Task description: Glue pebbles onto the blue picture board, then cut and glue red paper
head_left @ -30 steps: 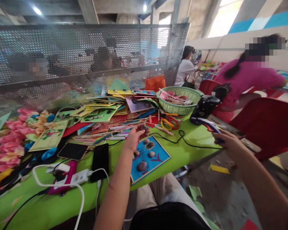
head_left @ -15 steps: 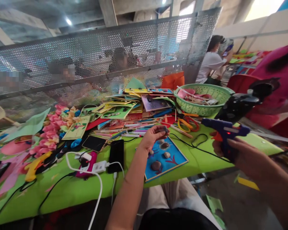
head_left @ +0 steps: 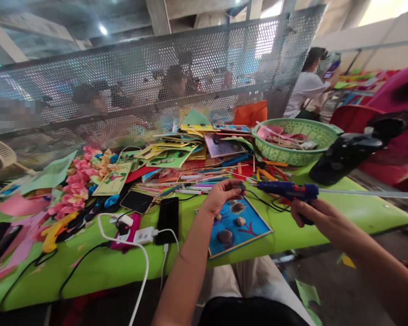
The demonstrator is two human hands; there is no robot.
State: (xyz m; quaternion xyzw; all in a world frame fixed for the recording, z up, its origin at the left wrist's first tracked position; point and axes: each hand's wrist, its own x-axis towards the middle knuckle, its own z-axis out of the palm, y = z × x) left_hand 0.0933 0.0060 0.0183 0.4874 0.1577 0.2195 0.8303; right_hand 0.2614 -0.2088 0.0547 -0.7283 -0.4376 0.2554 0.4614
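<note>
Left hand (head_left: 224,195) pinches a dark stone (head_left: 241,186). Right hand (head_left: 308,210) grips a blue glue gun (head_left: 285,190), tip near the left hand; a slip might burn it.

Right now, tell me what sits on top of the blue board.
Stones and dark red plant-like shapes show on the blue board. The left hand hides part of its left side; anything there is covered.

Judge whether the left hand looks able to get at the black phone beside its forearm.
Probably yes: the black phone lies on the green table close to the forearm, mostly uncovered, though the left hand is pinching a small dark stone.
</note>
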